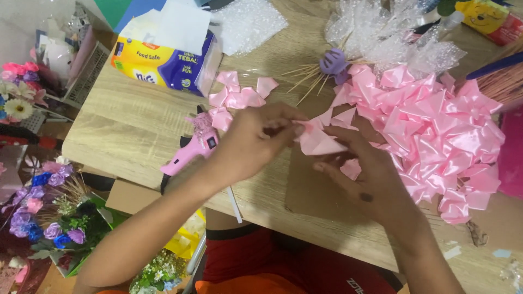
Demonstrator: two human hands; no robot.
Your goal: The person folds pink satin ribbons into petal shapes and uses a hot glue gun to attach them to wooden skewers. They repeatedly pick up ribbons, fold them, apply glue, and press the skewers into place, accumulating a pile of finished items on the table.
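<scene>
Pink satin ribbon piece (317, 140), folded into a pointed petal shape, held above the wooden surface (131, 122) between both hands near the middle of the view. Left hand (251, 142): fingers curled closed, pinching the left edge of the ribbon piece between thumb and fingertips. Right hand (370, 177): fingers partly bent, supporting the ribbon piece from the right and from below; a second small pink fold (351, 169) lies against its fingers, though whether it is gripped cannot be told.

Just left of the left hand, a pink hot glue gun (190, 149) lies on the surface, nozzle end toward the loose petals. Beyond the hands, a small group of loose folded pink petals (239, 97) rests on the surface. To the right, touching the area of the right hand, a large heap of folded pink ribbon petals (436, 125) covers the surface. Behind the heap, wooden skewers (305, 76) fan out beside a purple claw clip (332, 61) and crumpled clear wrapping (381, 32). Far left of the surface: a yellow and blue tissue pack (163, 60) with white tissue at its top. Below the surface edge at left, artificial flowers (49, 212) in purple, blue and pink.
</scene>
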